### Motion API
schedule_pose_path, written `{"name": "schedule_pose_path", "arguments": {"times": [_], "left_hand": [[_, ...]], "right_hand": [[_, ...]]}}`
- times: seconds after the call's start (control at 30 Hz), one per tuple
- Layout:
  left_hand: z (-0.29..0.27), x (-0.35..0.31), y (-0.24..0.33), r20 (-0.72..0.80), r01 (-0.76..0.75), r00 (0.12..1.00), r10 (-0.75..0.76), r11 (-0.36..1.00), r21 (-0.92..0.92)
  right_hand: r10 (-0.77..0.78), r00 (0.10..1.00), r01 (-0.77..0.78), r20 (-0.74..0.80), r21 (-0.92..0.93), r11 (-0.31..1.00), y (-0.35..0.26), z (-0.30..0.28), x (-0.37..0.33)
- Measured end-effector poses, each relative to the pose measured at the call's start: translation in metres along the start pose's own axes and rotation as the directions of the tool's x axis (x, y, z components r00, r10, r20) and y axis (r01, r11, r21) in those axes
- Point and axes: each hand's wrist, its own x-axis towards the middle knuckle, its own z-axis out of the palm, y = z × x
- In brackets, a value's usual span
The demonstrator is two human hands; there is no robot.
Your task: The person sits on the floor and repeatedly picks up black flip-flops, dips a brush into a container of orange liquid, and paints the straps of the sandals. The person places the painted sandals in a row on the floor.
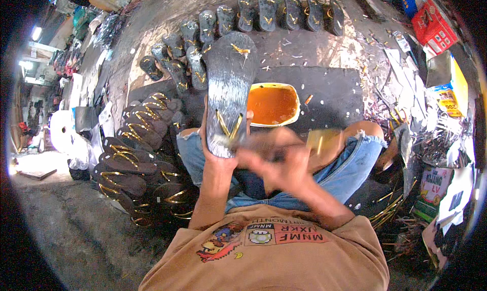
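Observation:
My left hand (219,158) grips a dark sandal sole (228,88) from below, near its lower end, and holds it raised lengthwise in front of me. The sole's face shines as if wet. Gold strap ends poke out at its top, and a gold V stands out near the bottom. Smeared by motion, my right hand (284,164) is closed beside the sole's lower edge. A blurred dark shape shows at its fingers, and I cannot make out what it holds. Just right of the sole, a pale tub (276,104) of orange liquid sits on a dark mat (332,96).
Similar soles (267,14) with gold straps form a curved row at the far side. Piled at my left are black flip-flops (124,161) with gold straps. To the right lie scraps (401,85), a red box (433,25), a yellow box (454,93) and gold strips (388,212).

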Motion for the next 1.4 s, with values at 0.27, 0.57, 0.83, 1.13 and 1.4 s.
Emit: {"name": "schedule_pose_path", "arguments": {"times": [0.27, 0.57, 0.83, 1.13, 1.4], "left_hand": [[0.020, -0.003, 0.009, 0.189, 0.285, 0.957, -0.220, 0.839, -0.463], [-0.008, 0.013, -0.012, 0.076, 0.064, 0.996, -0.053, 0.987, -0.144], [0.016, 0.181, 0.103, 0.031, -0.231, 0.973, 0.230, 0.972, 0.049], [0.013, 0.284, -0.110, 0.143, 0.480, 0.823, -0.550, 0.808, 0.341], [-0.009, 0.248, -0.109, 0.099, 0.020, 0.985, -0.143, 0.655, 0.755]], "right_hand": [[-0.332, 0.932, 0.331, 0.146, 0.033, 0.943, 0.004, -0.003, 0.016], [-0.122, 0.992, 0.122, 0.022, 0.009, 0.992, 0.028, 0.014, 0.012], [0.402, 0.775, -0.468, -0.487, -0.015, 0.884, 0.086, -0.077, 0.063], [0.526, 0.722, -0.460, -0.449, 0.255, 0.850, 0.177, -0.080, 0.046], [0.631, 0.668, -0.594, -0.394, 0.228, 0.771, 0.190, -0.071, 0.033]]}}
